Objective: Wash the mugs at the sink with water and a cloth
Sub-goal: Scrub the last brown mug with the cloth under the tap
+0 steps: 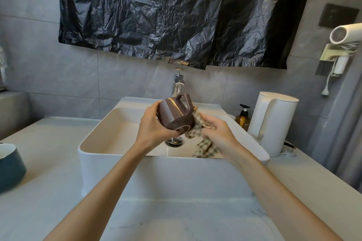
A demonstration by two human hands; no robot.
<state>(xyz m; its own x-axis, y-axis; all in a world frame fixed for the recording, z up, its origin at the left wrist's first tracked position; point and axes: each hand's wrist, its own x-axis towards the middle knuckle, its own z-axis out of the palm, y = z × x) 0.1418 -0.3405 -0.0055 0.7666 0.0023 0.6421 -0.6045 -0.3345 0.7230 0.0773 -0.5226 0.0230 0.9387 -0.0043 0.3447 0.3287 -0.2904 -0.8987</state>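
Over the white sink (94, 143), the left hand (154, 123) holds a tipped brown mug (174, 115) while the right hand (217, 133) presses a checked cloth (197, 125) against it.

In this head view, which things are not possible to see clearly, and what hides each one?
Head view only:
- Inside of the brown mug: mouth tilted down, partly covered by the left hand.
- Faucet spout: behind the mug, so water flow is unknown.
- Teal mug: cut by the left edge.
- Amber bottle label: too small.
- Right hand fingertips: buried in the checked cloth.
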